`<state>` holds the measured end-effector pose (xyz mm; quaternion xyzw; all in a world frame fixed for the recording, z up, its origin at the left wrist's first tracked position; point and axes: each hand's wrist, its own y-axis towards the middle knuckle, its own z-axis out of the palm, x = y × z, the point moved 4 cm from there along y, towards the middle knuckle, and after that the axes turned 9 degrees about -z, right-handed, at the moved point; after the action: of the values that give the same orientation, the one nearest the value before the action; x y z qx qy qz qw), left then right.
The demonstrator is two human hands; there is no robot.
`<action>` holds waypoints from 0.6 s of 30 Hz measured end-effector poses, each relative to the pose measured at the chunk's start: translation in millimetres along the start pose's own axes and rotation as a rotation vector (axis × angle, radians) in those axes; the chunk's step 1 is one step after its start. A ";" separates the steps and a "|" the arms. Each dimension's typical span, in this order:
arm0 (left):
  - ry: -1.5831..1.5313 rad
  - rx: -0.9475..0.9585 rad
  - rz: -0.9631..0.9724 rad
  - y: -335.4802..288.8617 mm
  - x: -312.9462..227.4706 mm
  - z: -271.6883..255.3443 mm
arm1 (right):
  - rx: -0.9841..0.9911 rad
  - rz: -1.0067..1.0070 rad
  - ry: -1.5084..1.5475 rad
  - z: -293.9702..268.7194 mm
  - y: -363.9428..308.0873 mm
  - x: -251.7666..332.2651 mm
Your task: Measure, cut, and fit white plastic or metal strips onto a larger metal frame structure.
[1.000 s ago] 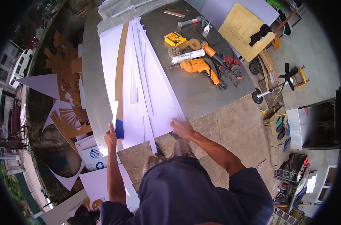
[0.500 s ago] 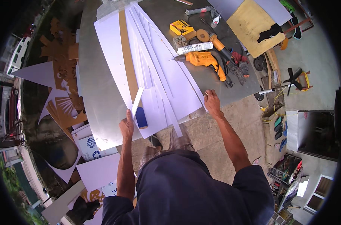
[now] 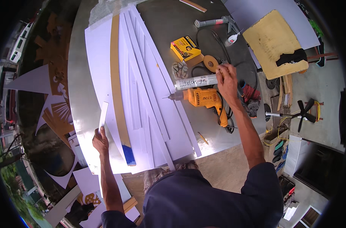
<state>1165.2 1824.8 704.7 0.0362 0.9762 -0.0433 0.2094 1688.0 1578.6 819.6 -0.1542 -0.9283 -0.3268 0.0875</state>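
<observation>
My left hand is closed round a short white strip, which points up and away over the left edge of the table. My right hand has its fingers curled over the orange body of an angle grinder, mostly hidden under the palm; its round tan disc shows beside the fingertips. Just left of that hand lies a white tube with handwriting on it. Below the tube, an orange power drill lies on its side, its bit pointing left. A pencil rests near the table's front edge.
White sheets and long strips cover the table's middle, with a brown, blue-ended strip among them. A yellow box, a caulking gun and dark red gloves surround the tools. Cut-out scraps lie at left.
My right hand has moved from the table's front edge to the grinder, and the pencil is now visible. My left hand has shifted left with the white strip. The view has moved closer over the table.
</observation>
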 end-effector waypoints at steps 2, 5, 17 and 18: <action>0.073 -0.036 0.094 10.4 -20.0 7.4 | 0.011 -0.030 -0.030 28.4 53.5 -53.8; 0.144 -0.024 0.063 25.5 -25.8 19.1 | 0.060 -0.110 -0.070 92.4 126.4 -120.0; 0.076 -0.135 0.034 30.1 -17.1 45.5 | 0.501 0.152 -0.299 289.8 305.8 -292.9; 0.062 -0.129 0.050 32.1 -22.1 45.8 | 0.520 0.159 -0.344 300.4 314.7 -306.1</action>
<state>1206.7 1851.0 669.9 0.0481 0.9817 0.0263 0.1822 2064.4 1931.4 689.8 -0.2517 -0.9669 -0.0402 -0.0090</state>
